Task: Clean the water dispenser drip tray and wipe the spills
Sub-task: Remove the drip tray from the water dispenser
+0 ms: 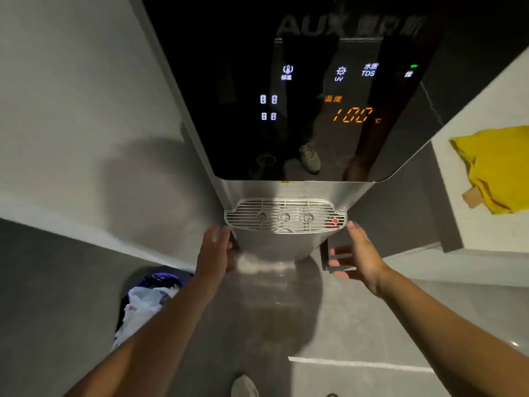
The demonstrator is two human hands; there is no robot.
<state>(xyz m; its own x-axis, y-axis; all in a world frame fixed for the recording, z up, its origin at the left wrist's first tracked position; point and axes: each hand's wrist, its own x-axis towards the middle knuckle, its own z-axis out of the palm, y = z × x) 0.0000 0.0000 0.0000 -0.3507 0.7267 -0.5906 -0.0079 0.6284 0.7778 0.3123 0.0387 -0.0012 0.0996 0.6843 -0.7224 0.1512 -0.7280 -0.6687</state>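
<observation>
A tall water dispenser (pixel 300 110) with a black glass panel showing 100 °C stands in front of me. Its silver slatted drip tray (pixel 246 216) juts out below the panel, with a small red float near its right end. My left hand (pixel 214 247) is just below the tray's left corner, fingers apart, holding nothing. At the tray's right corner, fingertips close to its edge, my right hand (pixel 357 256) is spread and empty. A yellow cloth (pixel 498 167) lies on a white counter at the right.
A white wall runs along the left. A dark bin (pixel 148 299) lined with a white bag sits on the grey tiled floor at lower left. The white counter (pixel 486 230) stands right of the dispenser. My shoe (pixel 244 386) shows at the bottom edge.
</observation>
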